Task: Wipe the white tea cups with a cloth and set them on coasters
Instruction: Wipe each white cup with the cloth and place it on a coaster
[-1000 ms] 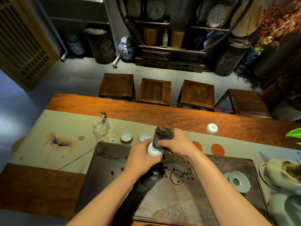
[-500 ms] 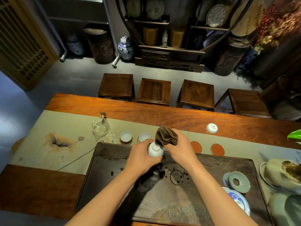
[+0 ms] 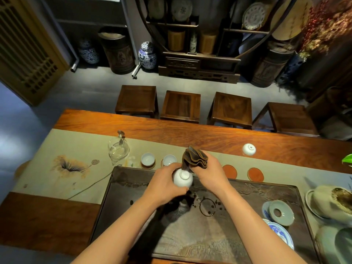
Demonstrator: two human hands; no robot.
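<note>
My left hand [image 3: 164, 184] grips a white tea cup [image 3: 182, 177] with its foot turned toward me, above the far edge of the dark tea tray [image 3: 245, 189]. A folded brown cloth [image 3: 194, 158] is bunched in my right hand [image 3: 210, 173], and its lower end touches the cup. Two white cups [image 3: 147, 159] [image 3: 169, 159] stand upright on coasters to the left. Two bare orange coasters [image 3: 230, 171] [image 3: 255, 174] lie to the right. Another white cup [image 3: 249, 149] rests upside down on the wooden table beyond them.
A glass pitcher [image 3: 118, 148] stands left of the cups on the beige runner [image 3: 57, 168]. A celadon lid [image 3: 280, 212], a blue-patterned dish [image 3: 279, 232] and a pale pot [image 3: 333, 201] crowd the right side. Several stools [image 3: 182, 105] line the far table edge.
The cloth has shifted from on top of the cup to its far right side. The cup has tilted so its foot faces me. Both hands stay in the same spot.
</note>
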